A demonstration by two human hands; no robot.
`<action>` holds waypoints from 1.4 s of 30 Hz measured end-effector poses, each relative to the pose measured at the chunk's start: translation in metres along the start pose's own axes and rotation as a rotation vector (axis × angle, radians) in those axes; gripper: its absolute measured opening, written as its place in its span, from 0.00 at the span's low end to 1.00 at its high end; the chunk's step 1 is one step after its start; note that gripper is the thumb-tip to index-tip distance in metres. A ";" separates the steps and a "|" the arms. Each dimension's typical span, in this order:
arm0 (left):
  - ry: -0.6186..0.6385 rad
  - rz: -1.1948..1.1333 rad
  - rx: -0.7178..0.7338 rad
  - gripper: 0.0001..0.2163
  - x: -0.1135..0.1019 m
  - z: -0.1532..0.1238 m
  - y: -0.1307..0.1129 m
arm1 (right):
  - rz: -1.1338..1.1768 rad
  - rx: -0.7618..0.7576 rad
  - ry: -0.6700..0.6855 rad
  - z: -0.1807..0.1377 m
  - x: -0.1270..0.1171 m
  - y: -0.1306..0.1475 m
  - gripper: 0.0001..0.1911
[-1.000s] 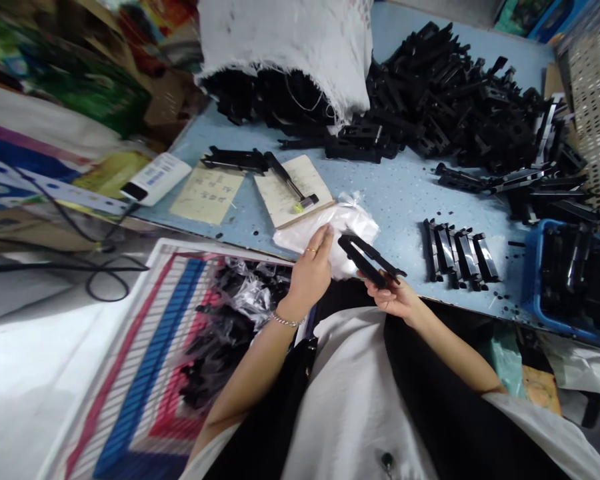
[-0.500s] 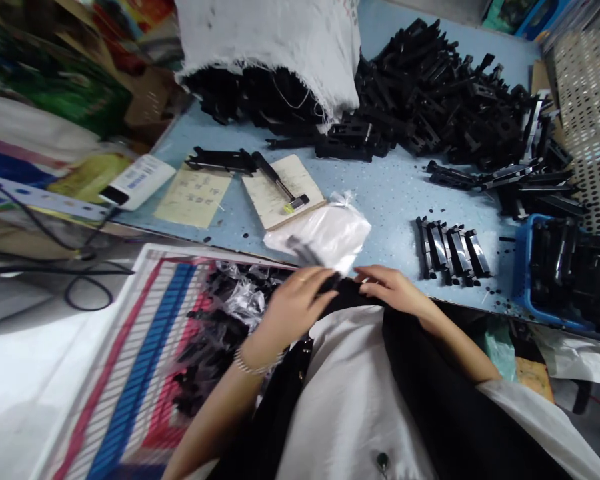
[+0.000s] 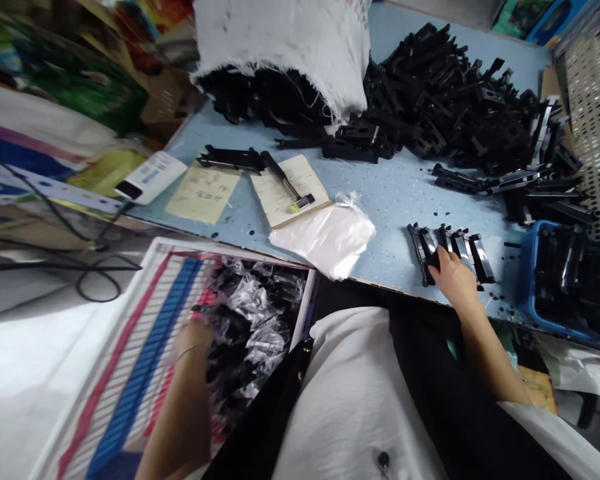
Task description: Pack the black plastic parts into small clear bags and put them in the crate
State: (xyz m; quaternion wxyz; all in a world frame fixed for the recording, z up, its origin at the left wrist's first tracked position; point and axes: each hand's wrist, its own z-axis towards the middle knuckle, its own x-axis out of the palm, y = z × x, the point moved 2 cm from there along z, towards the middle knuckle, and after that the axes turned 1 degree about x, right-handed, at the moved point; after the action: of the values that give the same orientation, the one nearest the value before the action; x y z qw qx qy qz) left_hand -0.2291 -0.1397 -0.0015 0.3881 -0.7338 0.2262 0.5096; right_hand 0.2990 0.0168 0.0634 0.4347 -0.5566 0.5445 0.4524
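My right hand [image 3: 455,277] is at the row of long black plastic parts [image 3: 481,259] near the table's front edge. Its fingers are closed on one black part [image 3: 433,257] there, mostly covered by the hand. Down at the left, my left hand [image 3: 194,339] is over the striped crate, smeared by motion, so its fingers cannot be made out. Beside it lie several bagged black parts [image 3: 255,320] in clear plastic. A stack of clear plastic bags [image 3: 330,237] rests at the table edge between my hands.
A large heap of black parts [image 3: 430,100] covers the back, beside a white woven sack [image 3: 280,40]. A blue basket [image 3: 530,267] with black parts stands right. Left are a notepad [image 3: 275,207], a yellow note [image 3: 200,193] and a white box [image 3: 155,177]. The striped crate [image 3: 115,413] sits below.
My left hand has moved from the table edge down left over the crate. My right hand has gone right to the row of black parts and closed on one.
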 end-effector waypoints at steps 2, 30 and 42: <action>-0.155 0.002 -0.027 0.09 0.011 0.013 -0.034 | 0.080 0.005 0.036 0.006 0.004 0.003 0.22; 0.117 -0.319 0.886 0.19 0.040 0.017 -0.252 | 1.935 -0.086 0.645 0.007 0.029 0.116 0.18; 0.359 -0.338 1.158 0.32 0.028 -0.085 -0.267 | 1.545 -0.154 0.430 -0.003 0.047 0.131 0.11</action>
State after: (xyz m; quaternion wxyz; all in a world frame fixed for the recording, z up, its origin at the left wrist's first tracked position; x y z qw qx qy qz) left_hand 0.0245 -0.0463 0.0787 0.7537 -0.5043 0.4083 0.1049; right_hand 0.1681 0.0003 0.0195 -0.1550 -0.1261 0.8147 0.5443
